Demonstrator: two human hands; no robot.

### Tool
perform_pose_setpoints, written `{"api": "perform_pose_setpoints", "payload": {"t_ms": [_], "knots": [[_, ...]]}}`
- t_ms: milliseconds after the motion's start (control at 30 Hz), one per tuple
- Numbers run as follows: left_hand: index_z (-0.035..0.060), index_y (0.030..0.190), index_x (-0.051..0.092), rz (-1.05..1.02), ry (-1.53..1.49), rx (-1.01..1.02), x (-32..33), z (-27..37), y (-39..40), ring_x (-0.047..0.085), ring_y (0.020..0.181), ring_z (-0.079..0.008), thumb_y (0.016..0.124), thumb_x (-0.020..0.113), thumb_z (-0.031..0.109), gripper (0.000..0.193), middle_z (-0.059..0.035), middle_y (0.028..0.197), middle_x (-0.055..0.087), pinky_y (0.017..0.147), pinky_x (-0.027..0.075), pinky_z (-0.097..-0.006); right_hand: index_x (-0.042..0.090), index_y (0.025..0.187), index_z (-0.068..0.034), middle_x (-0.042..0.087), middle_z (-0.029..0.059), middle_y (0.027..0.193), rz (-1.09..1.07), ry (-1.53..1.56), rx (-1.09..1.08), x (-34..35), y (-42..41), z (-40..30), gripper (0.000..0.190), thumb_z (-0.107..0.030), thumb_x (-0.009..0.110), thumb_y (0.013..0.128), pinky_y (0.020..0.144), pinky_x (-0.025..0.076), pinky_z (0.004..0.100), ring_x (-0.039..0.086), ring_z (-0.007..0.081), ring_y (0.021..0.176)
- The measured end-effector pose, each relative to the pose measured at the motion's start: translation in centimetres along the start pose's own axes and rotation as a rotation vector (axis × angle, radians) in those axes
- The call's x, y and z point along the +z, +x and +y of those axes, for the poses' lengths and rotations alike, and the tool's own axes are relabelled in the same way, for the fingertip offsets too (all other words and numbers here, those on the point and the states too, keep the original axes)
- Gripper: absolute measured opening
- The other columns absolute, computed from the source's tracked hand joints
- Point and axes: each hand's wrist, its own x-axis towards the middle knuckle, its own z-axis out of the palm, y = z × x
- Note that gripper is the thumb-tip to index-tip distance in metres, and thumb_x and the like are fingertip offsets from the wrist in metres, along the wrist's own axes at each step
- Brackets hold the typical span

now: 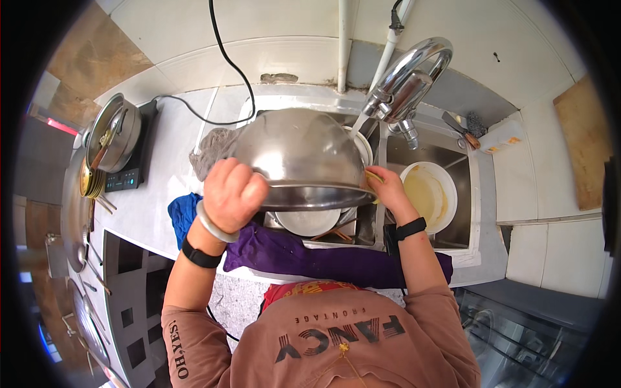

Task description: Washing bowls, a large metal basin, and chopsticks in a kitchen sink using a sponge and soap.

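Note:
Both my hands hold a large stainless steel bowl (301, 145) above the left sink basin, tilted with its rounded outside facing up and its rim toward me. My left hand (235, 194) grips the rim at the left. On the right side, my right hand (388, 189) pinches the rim, with a yellowish cloth or sponge (374, 178) between fingers and metal. A stream of water (359, 123) runs from the chrome faucet (407, 92) just behind the bowl's right side. Under the bowl, a white dish (308, 222) and wooden chopsticks (342, 230) partly show.
A white bucket (429, 196) stands in the right basin. Purple cloth (315, 259) lies along the sink's front edge, a grey rag (213, 148) left of the basin. An induction cooker (127, 179) bears a steel pot (114, 136). A black cable (225, 58) hangs behind the bowl.

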Motion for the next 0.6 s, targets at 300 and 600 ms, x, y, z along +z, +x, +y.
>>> {"api": "perform_pose_setpoints", "payload": {"t_ms": [300, 600], "knots": [[-0.0012, 0.084, 0.053, 0.366, 0.322, -0.744, -8.0, -3.1, -6.9, 0.054, 0.068, -0.0162, 0.071, 0.056, -0.005, 0.014, -0.0061, 0.079, 0.056, 0.066, 0.043, -0.0254, 0.062, 0.098, -0.013, 0.053, 0.0139, 0.099, -0.337, -0.385, -0.243, 9.1, -0.6, 1.5, 0.027, -0.020, 0.057, 0.073, 0.080, 0.043, 0.0366, 0.052, 0.0317, 0.091], [-0.0009, 0.082, 0.051, 1.051, -0.182, -1.854, -10.5, -7.3, -27.3, 0.055, 0.067, -0.0149, 0.074, 0.057, 0.003, 0.011, -0.0073, 0.078, 0.056, 0.059, 0.047, -0.0277, 0.033, 0.128, -0.010, 0.019, 0.0238, 0.134, -0.776, -0.792, 0.129, 18.5, 0.4, -1.0, 0.081, -0.048, 0.064, 0.063, 0.091, 0.033, 0.0514, 0.028, 0.0412, 0.120]]}}
